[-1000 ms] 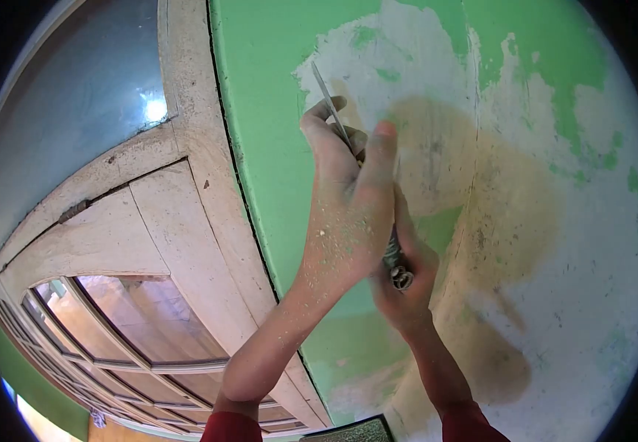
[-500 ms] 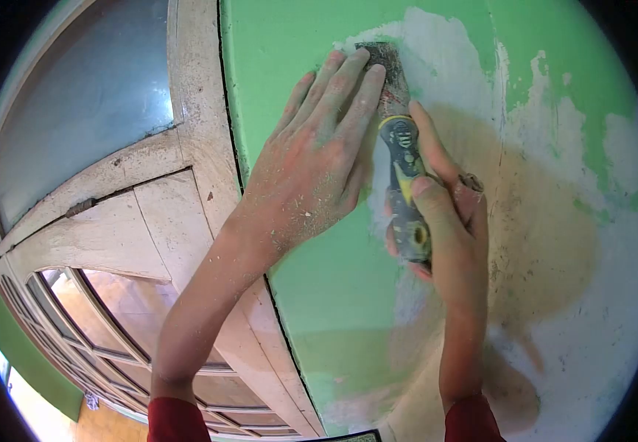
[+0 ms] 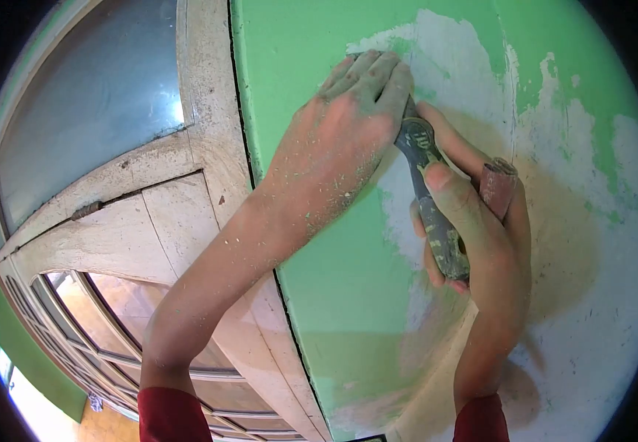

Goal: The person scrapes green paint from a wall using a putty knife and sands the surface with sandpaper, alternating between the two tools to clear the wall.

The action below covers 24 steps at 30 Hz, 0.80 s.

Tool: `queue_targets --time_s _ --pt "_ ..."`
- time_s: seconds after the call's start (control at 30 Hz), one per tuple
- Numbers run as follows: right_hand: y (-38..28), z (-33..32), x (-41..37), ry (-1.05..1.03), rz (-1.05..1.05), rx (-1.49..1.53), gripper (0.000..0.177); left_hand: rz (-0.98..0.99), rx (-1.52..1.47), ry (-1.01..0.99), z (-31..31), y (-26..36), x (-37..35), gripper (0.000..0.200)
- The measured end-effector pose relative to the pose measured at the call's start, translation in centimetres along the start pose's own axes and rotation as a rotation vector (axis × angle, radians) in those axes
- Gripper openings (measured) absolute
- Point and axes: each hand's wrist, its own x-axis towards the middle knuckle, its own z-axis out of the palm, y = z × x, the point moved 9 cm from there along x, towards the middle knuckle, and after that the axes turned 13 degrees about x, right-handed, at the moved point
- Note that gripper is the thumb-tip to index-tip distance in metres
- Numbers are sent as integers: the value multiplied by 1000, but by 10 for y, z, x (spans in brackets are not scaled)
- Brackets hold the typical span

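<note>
My right hand (image 3: pixel 481 221) grips the dark, dusty handle of a scraper (image 3: pixel 433 202) held against a green painted wall (image 3: pixel 319 250). A small roll of brown sandpaper (image 3: pixel 497 188) is tucked between that hand's fingers. My left hand (image 3: pixel 341 140) lies flat over the scraper's blade end, fingers pressing it to the wall; the blade itself is hidden beneath them. Both hands are speckled with green paint flakes. Around the tool the paint is scraped off, showing white and tan plaster (image 3: pixel 555 243).
A weathered whitish wooden door frame (image 3: pixel 208 118) runs along the wall's left edge, with a glass pane (image 3: pixel 90 110) above and a panelled glazed door (image 3: pixel 113 309) below. Green patches remain at the wall's upper right (image 3: pixel 555 51).
The scraper went from edge-on with both hands bunched low to flat on the wall higher up. My left hand spread over the blade, then slid further up, covering it.
</note>
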Motion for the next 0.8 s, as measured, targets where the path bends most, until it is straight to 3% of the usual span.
queue_targets --time_s 0.13,0.23,0.33,0.4,0.43,0.5,0.53,0.6,0.63,0.67,0.73,0.8 --pt "-7 -2 13 98 15 -17 53 -18 -62 -32 5 -8 15 51" --pt "-7 2 1 50 -24 -38 52 3 -77 89 0 -5 9 49" --pt "-23 -9 14 215 -71 -106 52 -13 -89 47 2 -12 22 48" --pt "-21 -11 17 222 -33 -127 52 -4 -89 -147 15 -18 37 43" --pt "-21 -14 19 223 -12 -144 52 -3 -86 -143 16 -12 30 43" --pt "-14 -20 2 174 42 -110 50 23 -42 95 1 7 9 34" --pt "-11 -15 -2 123 94 -79 47 28 -44 107 1 5 15 34" --pt "-24 -25 9 213 48 -109 47 15 -86 64 8 -2 27 30" --pt "-33 -25 20 134 39 -105 48 -25 -94 -135 15 -7 39 29" --pt "-38 -21 24 53 35 -97 49 -27 -98 -136 16 -7 35 29" --pt "-27 -27 19 107 23 -154 49 62 -44 39 6 4 26 27" --pt "-15 -20 6 6 70 -90 43 40 -37 102 8 8 21 26"
